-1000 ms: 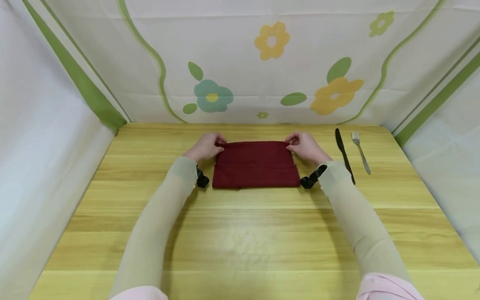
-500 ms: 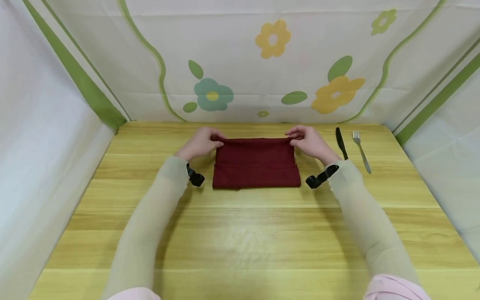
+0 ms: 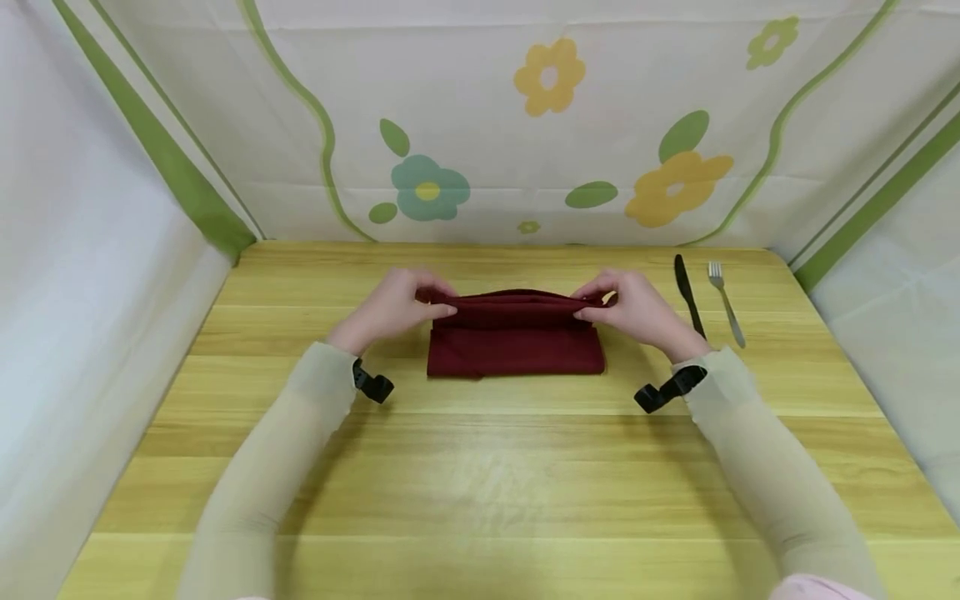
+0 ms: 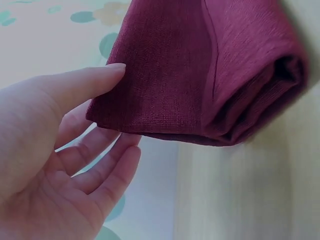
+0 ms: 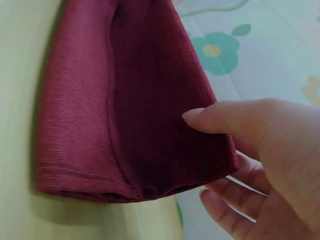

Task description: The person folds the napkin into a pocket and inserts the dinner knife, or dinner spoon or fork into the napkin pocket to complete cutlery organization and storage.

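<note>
A dark red cloth napkin (image 3: 517, 352) lies folded in a wide strip at the middle of the table, its far edge lifted off the wood. My left hand (image 3: 397, 308) pinches the far left corner, thumb on the near face and fingers behind, as the left wrist view shows on the cloth (image 4: 160, 85). At the far right corner my right hand (image 3: 633, 310) pinches the same edge the same way; in the right wrist view its thumb presses the cloth (image 5: 150, 100). Rolled layers show at the napkin's near side in the left wrist view.
A dark knife (image 3: 686, 292) lies to the right, its near end close to my right wrist. Beyond it rests a silver fork (image 3: 726, 304). Both are on the wooden table (image 3: 495, 483). A flowered white curtain (image 3: 495, 108) hangs along the back edge.
Both hands have raised the napkin's far edge and brought it toward me, so the back part now stands up and leans forward. The near strip, knife and fork stay put.
</note>
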Demonstrator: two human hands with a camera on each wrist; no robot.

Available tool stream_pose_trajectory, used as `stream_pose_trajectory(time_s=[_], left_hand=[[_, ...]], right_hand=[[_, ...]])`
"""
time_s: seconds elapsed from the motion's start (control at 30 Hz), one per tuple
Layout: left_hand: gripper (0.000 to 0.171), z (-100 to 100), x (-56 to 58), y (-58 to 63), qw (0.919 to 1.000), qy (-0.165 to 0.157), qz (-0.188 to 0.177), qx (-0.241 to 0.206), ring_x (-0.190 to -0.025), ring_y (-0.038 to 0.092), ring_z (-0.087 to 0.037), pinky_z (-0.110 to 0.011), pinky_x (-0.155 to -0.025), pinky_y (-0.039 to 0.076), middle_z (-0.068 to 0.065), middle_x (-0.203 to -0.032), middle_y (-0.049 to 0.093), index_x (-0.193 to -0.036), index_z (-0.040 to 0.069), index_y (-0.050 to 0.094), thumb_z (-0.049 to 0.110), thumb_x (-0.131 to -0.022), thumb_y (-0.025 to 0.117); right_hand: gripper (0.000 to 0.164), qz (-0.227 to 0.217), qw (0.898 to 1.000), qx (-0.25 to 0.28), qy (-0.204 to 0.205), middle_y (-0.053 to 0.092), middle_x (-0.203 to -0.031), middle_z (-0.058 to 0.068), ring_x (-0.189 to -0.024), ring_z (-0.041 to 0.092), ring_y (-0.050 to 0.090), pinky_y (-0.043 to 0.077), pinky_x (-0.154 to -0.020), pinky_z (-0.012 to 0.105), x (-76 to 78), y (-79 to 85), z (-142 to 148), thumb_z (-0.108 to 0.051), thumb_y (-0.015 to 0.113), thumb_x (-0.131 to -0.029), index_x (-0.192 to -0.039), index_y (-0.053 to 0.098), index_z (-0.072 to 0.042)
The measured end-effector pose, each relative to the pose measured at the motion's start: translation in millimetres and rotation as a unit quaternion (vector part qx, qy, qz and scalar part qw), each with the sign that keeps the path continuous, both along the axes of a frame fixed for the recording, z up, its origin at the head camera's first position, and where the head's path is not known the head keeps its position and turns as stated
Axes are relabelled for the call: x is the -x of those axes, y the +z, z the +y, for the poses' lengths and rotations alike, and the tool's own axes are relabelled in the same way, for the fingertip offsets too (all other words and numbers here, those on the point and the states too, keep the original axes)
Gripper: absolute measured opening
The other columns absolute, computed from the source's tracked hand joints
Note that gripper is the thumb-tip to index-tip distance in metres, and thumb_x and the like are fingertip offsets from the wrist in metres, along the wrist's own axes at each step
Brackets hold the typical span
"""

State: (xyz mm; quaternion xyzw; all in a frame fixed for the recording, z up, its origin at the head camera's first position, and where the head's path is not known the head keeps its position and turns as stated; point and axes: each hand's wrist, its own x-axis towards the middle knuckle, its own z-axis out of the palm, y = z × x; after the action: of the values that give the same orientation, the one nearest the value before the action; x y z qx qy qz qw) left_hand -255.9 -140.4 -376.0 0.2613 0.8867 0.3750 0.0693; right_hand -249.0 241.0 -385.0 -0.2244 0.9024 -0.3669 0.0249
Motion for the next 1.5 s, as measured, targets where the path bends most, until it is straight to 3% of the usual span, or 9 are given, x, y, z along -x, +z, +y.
stream_pose_trajectory(time_s=[0.17, 0.4, 0.63, 0.93, 1.13, 1.23, 1.37, 1.5], left_hand=[[0.013, -3.8, -15.2, -4.4, 0.9998, -0.016, 0.015, -0.003, -0.104, 0.063, -0.016, -0.04, -0.091, 0.052, 0.005, -0.106, 0.071, -0.106, 0.016, 0.079, 0.02, -0.093, 0.078], [0.007, -6.7, -32.0, -16.1, 0.9996, -0.027, -0.003, 0.003, -0.095, 0.063, -0.015, -0.037, -0.086, 0.053, 0.008, -0.098, 0.07, -0.096, 0.021, 0.08, 0.019, -0.089, 0.082], [0.009, -7.3, -41.5, -26.1, 0.9992, -0.03, -0.015, 0.02, -0.091, 0.062, -0.016, -0.037, -0.083, 0.052, 0.008, -0.098, 0.07, -0.091, 0.021, 0.078, 0.02, -0.086, 0.085], [0.012, -9.3, -50.4, -34.0, 0.9983, -0.038, -0.037, 0.026, -0.073, 0.06, -0.016, -0.034, -0.071, 0.053, 0.009, -0.097, 0.069, -0.09, 0.023, 0.076, 0.018, -0.085, 0.086], [0.011, -4.4, -49.0, -36.6, 0.9985, -0.031, -0.043, 0.018, -0.061, 0.056, -0.014, -0.033, -0.062, 0.052, 0.007, -0.103, 0.07, -0.095, 0.023, 0.076, 0.019, -0.088, 0.083], [0.011, -1.6, -47.5, -37.1, 0.9987, -0.027, -0.039, 0.016, -0.058, 0.056, -0.014, -0.034, -0.064, 0.052, 0.006, -0.105, 0.07, -0.096, 0.023, 0.075, 0.019, -0.089, 0.083], [0.011, -1.3, -47.1, -35.3, 0.9993, -0.022, -0.029, 0.007, -0.072, 0.062, -0.013, -0.036, -0.076, 0.054, 0.006, -0.103, 0.07, -0.095, 0.021, 0.076, 0.017, -0.088, 0.083], [0.011, -2.1, -47.2, -31.4, 0.9995, -0.018, -0.023, -0.01, -0.095, 0.063, -0.014, -0.038, -0.087, 0.053, 0.009, -0.098, 0.07, -0.095, 0.021, 0.076, 0.016, -0.088, 0.083]], right_hand=[[0.016, 0.013, 1.0, -0.005, 0.005, 0.071, -0.1, -0.004, -0.1, 0.021, 0.063, 0.052, -0.075, 0.029, -17.5, -2.7, 5.4, -0.017, 0.082, -0.09, -0.106, 0.081, -0.019], [0.014, 0.008, 1.0, -0.011, 0.014, 0.072, -0.1, -0.011, -0.09, 0.011, 0.062, 0.052, -0.075, 0.032, -41.5, -11.3, 14.3, -0.019, 0.083, -0.088, -0.101, 0.081, -0.026], [0.014, -0.004, 1.0, 0.001, 0.028, 0.071, -0.098, -0.01, -0.09, 0.013, 0.065, 0.056, -0.076, 0.037, -56.3, -26.9, 15.2, -0.019, 0.086, -0.085, -0.096, 0.08, -0.025], [0.017, 0.011, 0.999, -0.011, 0.046, 0.069, -0.099, -0.009, -0.093, 0.015, 0.063, 0.055, -0.08, 0.04, -63.8, -42.7, 14.2, -0.011, 0.089, -0.081, -0.091, 0.079, -0.022], [0.016, 0.048, 0.998, -0.038, 0.022, 0.069, -0.108, 0.0, -0.102, 0.023, 0.063, 0.052, -0.086, 0.046, -53.5, -45.7, 17.2, -0.007, 0.085, -0.085, -0.096, 0.079, -0.016], [0.017, 0.05, 0.996, -0.07, 0.013, 0.07, -0.108, 0.001, -0.104, 0.026, 0.062, 0.051, -0.09, 0.049, -48.7, -41.6, 15.2, -0.014, 0.087, -0.084, -0.099, 0.079, -0.016], [0.032, 0.064, 0.994, -0.091, 0.017, 0.07, -0.109, -0.001, -0.107, 0.026, 0.061, 0.049, -0.094, 0.05, -49.4, -25.7, 0.8, -0.031, 0.091, -0.079, -0.106, 0.078, -0.017], [0.041, 0.081, 0.994, -0.039, 0.06, 0.07, -0.113, -0.003, -0.108, 0.021, 0.063, 0.051, -0.093, 0.045, -52.1, -11.6, -33.1, -0.036, 0.089, -0.081, -0.115, 0.076, -0.016]])
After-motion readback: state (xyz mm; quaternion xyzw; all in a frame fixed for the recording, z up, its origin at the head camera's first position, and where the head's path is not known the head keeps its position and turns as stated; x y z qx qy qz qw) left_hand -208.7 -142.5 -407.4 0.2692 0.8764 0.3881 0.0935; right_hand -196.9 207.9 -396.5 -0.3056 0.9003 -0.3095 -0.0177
